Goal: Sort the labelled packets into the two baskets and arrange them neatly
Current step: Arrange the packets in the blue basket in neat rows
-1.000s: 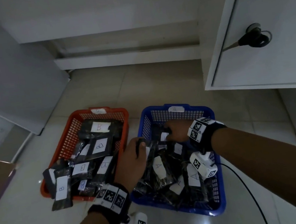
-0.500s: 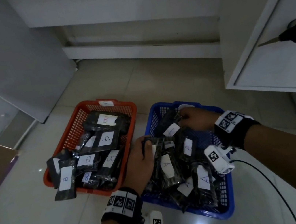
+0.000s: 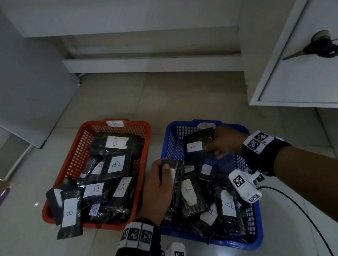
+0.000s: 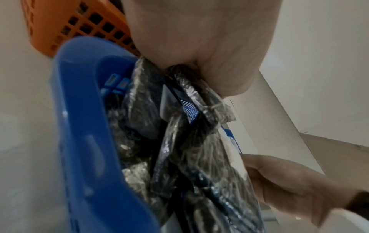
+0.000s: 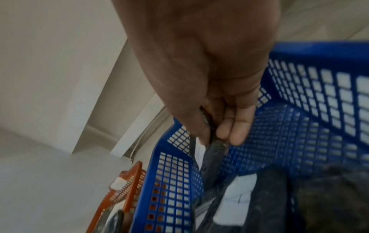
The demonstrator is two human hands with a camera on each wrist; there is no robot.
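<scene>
Two mesh baskets stand side by side on the floor. The orange basket [image 3: 83, 145] holds several black packets with white B labels [image 3: 118, 163]. The blue basket [image 3: 253, 244] holds several black packets labelled A [image 3: 188, 193]. My right hand [image 3: 222, 141] pinches one A packet [image 3: 196, 143] at the far end of the blue basket, held above the bare mesh floor; the pinch shows in the right wrist view [image 5: 211, 135]. My left hand [image 3: 159, 186] grips the top of upright packets [image 3: 175, 170] at the blue basket's left wall, seen close in the left wrist view [image 4: 199, 97].
One B packet [image 3: 69, 215] hangs over the orange basket's near left rim. A white cabinet door [image 3: 305, 46] with black scissors [image 3: 322, 48] on it stands open at the right. A cable [image 3: 303, 213] trails from my right wrist. Walls close in behind and left.
My right hand has drawn the A packet toward the far end of the blue basket and laid it flatter, label up. My left hand keeps its hold on the upright packets.
</scene>
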